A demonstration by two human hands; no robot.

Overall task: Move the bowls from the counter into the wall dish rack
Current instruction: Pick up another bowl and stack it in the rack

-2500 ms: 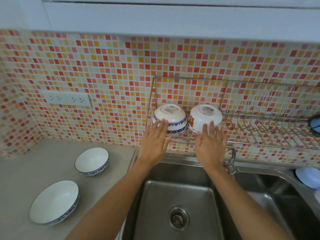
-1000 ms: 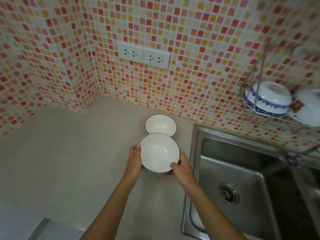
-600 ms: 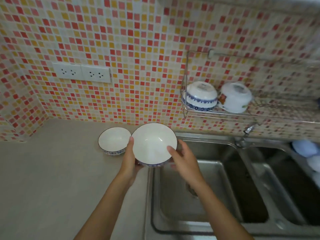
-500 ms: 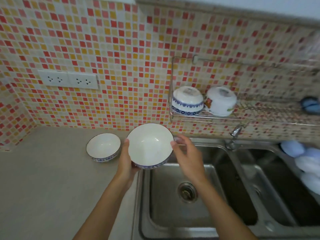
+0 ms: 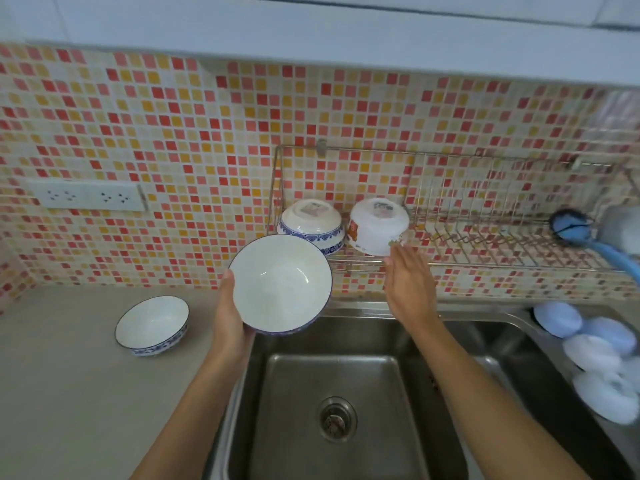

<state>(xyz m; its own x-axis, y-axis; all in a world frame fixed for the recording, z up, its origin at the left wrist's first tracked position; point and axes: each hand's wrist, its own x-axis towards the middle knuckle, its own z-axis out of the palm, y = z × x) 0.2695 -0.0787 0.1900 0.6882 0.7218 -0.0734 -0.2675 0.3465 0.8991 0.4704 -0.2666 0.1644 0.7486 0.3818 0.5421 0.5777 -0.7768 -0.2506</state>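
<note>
My left hand [image 5: 227, 323] grips a wide white bowl with a blue rim [image 5: 280, 284], held in the air over the sink's left edge, its inside facing me. My right hand [image 5: 408, 285] is off the bowl, flat with fingers apart, fingertips at the white bowl with a red pattern [image 5: 378, 225] that lies upside down in the wire wall dish rack [image 5: 485, 237]. A blue-patterned bowl [image 5: 311, 221] lies upside down to its left in the rack. A smaller blue-rimmed bowl [image 5: 152, 325] stands upright on the counter [image 5: 69, 393].
A steel sink [image 5: 339, 393] lies below my arms. Pale blue and white dishes [image 5: 595, 355] sit in the right basin. A blue-handled brush [image 5: 571, 226] rests at the rack's right end. A double wall socket [image 5: 86, 195] is on the mosaic tiles at left.
The wide bowl has been lifted off the counter and carried up and right toward the rack. My right hand has let go of it and moved to the rack's white bowl.
</note>
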